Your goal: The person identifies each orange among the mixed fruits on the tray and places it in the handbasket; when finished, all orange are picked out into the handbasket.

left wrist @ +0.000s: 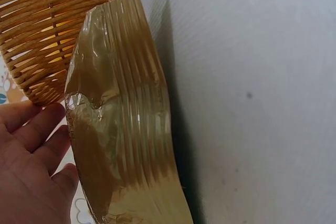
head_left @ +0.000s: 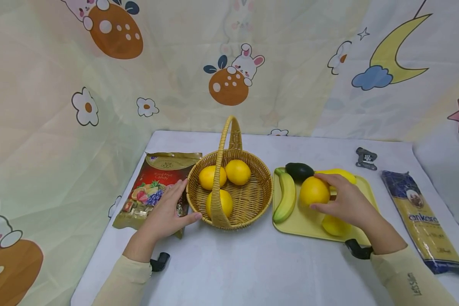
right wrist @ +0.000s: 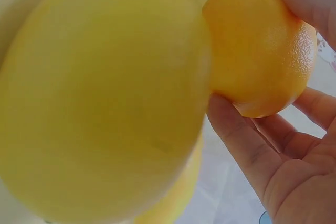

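My right hand (head_left: 344,199) holds an orange (head_left: 314,191) between thumb and fingers above the yellow tray (head_left: 304,225). In the right wrist view the orange (right wrist: 262,45) shows its green stem mark, with a large yellow fruit (right wrist: 105,98) close beside it. My left hand (head_left: 168,214) rests against the left side of the wicker basket (head_left: 268,187), its fingers spread over the candy bag (head_left: 147,193). Inside the basket lie three oranges, including one orange (head_left: 239,172) at the back. The basket's arched handle (head_left: 219,170) stands upright.
On the tray lie a banana (head_left: 285,197), a dark green avocado (head_left: 299,171), a yellow fruit (head_left: 335,226) in front and another at the back, partly hidden by my hand. To the right are a blue and gold packet (head_left: 420,216) and a small grey item (head_left: 366,158).
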Motion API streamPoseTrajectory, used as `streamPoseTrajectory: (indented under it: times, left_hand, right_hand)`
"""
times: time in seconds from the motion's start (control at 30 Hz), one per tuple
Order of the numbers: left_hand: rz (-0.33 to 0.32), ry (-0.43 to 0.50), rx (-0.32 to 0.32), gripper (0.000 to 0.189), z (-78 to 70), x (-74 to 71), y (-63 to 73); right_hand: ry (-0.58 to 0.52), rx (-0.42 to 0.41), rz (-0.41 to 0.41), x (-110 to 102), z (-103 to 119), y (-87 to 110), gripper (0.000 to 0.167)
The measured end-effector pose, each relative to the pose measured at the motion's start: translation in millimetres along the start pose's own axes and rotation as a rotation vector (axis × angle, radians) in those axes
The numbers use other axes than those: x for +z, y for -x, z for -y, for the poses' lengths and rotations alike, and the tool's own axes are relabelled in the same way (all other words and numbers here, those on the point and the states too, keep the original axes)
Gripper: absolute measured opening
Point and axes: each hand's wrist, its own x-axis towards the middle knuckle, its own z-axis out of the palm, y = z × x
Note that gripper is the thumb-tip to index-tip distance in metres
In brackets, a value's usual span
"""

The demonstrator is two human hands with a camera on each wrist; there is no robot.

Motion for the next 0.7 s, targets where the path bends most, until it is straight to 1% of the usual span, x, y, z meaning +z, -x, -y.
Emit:
streamPoseTrajectory:
  times: [0.17, 0.37, 0.53, 0.7]
  left_hand:
    - [-0.003, 0.000, 0.006, 0.120, -1.4, -0.6, 0.5]
    - [-0.005, 0.002, 0.001, 0.120, -1.9, -1.3, 1.1]
    - [0.002, 0.018, -0.006, 0.119, -2.3, -1.2, 1.3]
    - [0.005, 0.025, -0.001, 0.118, -2.8, -0.7, 1.0]
  right_hand:
    - [0.007, -0.015, -0.013, -3.2, 4.6, -2.4, 0.093]
    - [0.025, -0.062, -0.026, -9.0, 13.3, -7.6, 0.092]
    - [0.030, -0.099, -0.026, -14.6, 24.2, -12.1, 0.089]
    - [0.038, -0.119, -0.018, -18.7, 36.9, -16.4, 0.088]
